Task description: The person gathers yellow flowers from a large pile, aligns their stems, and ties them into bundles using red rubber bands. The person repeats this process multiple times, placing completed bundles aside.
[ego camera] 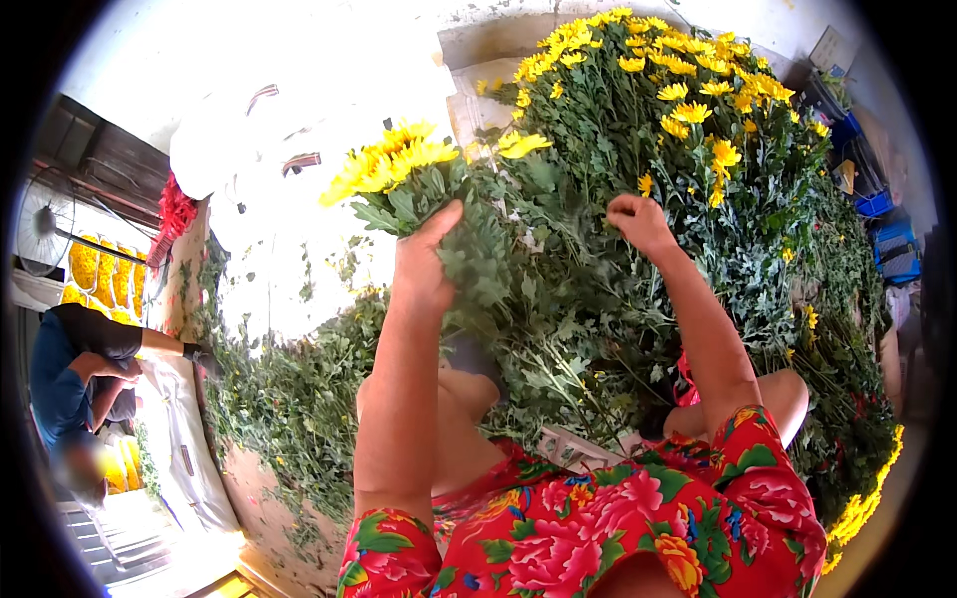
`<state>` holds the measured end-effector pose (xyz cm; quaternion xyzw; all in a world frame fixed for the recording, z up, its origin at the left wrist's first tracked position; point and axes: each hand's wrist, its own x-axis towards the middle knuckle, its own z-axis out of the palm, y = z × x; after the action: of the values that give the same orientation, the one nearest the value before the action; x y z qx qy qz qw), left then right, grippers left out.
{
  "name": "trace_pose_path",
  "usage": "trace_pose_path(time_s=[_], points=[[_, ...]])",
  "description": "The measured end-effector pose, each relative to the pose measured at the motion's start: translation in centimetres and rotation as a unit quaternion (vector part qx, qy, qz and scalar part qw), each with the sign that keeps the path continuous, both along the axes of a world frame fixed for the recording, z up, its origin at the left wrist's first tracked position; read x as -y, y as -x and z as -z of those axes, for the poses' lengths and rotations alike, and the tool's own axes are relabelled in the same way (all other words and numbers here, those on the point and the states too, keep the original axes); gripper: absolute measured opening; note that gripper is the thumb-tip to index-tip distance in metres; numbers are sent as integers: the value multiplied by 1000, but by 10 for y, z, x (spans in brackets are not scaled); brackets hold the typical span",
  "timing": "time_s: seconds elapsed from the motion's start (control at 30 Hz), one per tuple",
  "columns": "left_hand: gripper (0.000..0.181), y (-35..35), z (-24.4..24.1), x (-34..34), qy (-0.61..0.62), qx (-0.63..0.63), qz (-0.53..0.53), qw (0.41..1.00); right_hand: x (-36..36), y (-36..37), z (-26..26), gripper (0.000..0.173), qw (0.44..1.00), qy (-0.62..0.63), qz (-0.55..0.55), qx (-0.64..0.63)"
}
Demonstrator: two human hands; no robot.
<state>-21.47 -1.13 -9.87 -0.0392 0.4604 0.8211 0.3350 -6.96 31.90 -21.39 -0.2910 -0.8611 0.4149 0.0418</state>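
Observation:
My left hand (426, 261) is closed around a bunch of yellow chrysanthemums (392, 164), with the blooms above the thumb. Green leaves on the stems hang down past the wrist. To the right, my right hand (643, 224) is raised over a mass of leafy stems (568, 261), its fingers curled together. Whether a thin stem lies between those fingers, I cannot tell. A single yellow chrysanthemum (523, 145) shows between the two hands. Just beyond my right hand, a large heap of cut chrysanthemums (673, 112) spreads out, blooms facing away from me.
Loose stems and leaves (299, 381) cover the floor around my legs. At left, a person (60, 381) sits bent over near a pedestal fan (45, 220) and wrapped yellow flower bunches (105, 269). Blue crates (896, 250) stand at far right. More yellow blooms (860, 516) line the lower right.

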Motion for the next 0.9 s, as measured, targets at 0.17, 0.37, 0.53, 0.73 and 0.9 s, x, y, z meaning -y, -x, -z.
trace_pose_path(time_s=[0.17,0.37,0.53,0.73,0.9], points=[[37,5,-6,16,4,11,-4,1000,7,-11,68,28,993,-112,-29,15],[33,23,5,38,33,-8,-39,999,89,-69,182,31,933,-97,-269,220],[35,26,12,40,63,-17,-33,997,124,-118,223,33,920,-205,-203,265],[36,26,19,49,60,25,-30,997,82,-98,137,29,990,-94,-37,-95],[42,10,-1,23,54,-52,-35,997,87,-45,6,32,978,-21,46,-200]])
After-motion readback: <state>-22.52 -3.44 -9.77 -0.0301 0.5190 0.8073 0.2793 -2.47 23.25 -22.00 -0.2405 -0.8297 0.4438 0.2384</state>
